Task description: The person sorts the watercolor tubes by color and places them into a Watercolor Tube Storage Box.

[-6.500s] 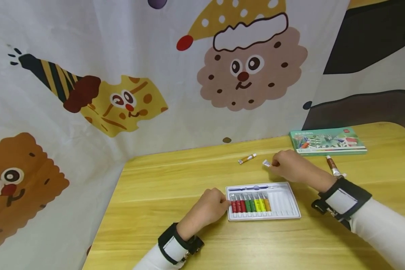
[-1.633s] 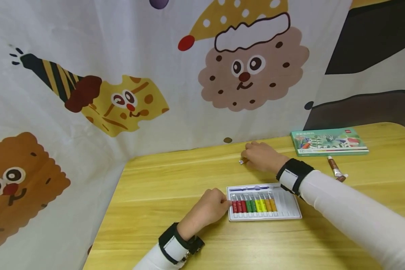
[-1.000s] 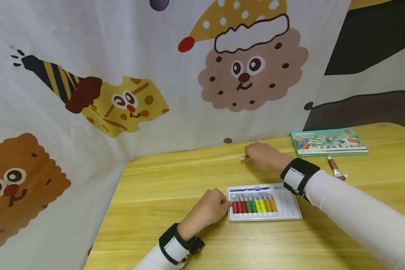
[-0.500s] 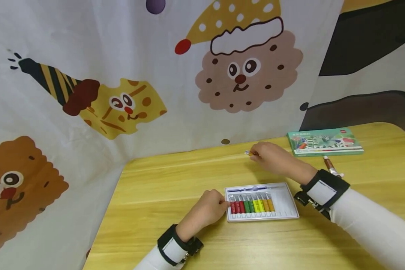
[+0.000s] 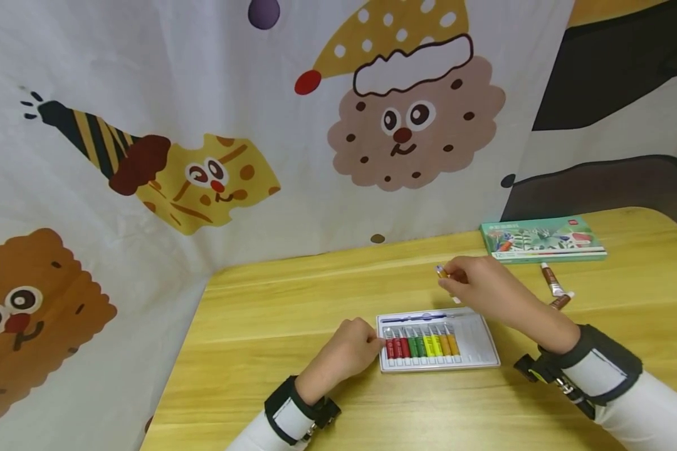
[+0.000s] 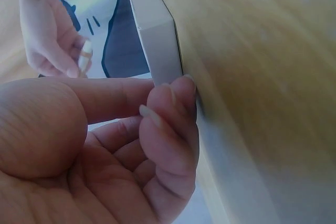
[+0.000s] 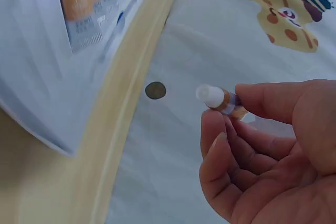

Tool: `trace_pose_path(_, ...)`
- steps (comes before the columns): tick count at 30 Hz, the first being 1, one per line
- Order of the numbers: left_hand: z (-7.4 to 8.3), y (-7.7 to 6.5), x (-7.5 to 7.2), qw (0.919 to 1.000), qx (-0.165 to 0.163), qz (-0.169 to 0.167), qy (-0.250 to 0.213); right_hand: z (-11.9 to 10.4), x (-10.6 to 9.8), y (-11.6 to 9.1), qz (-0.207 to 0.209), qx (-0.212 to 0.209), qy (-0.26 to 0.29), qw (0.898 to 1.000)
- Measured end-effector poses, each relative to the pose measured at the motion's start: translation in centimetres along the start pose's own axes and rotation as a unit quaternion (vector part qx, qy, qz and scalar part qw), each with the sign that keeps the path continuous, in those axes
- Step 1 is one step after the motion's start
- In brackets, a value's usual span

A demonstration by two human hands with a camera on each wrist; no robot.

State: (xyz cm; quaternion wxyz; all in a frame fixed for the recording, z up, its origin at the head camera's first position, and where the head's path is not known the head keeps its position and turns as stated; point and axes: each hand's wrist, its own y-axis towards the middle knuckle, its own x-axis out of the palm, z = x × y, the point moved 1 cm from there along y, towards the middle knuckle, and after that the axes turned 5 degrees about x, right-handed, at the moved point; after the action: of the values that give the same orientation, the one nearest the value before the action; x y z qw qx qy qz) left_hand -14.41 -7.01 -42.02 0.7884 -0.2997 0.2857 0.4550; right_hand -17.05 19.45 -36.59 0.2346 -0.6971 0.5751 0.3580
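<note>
Here, pinching orange paint tube (image 7: 226, 101) in right hand (image 5: 491, 289), near far edge of white tray (image 5: 476, 341) | holding tray's left edge with left hand (image 5: 344, 351) | best done with a light pinch, steady bracing

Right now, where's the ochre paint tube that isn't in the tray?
In the head view, the ochre paint tube is pinched in the right hand, just beyond the far edge of the white tray and left of the green paint box.

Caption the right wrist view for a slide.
The right hand pinches a white-capped paint tube; a white tray fills the upper left.
</note>
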Motion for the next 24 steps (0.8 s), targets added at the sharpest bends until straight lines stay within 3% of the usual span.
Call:
trace_pose_path(10,-0.1,0.0,0.1,1.0000,-0.001,0.000,-0.002,0.7,1.1,-2.5,-0.055,0.073,0.017,0.996)
trace_pose_path(24,-0.3,0.2,0.2,1.0000,0.004,0.000,0.003,1.2,2.8,-3.5,-0.116,0.156,0.021,0.981)
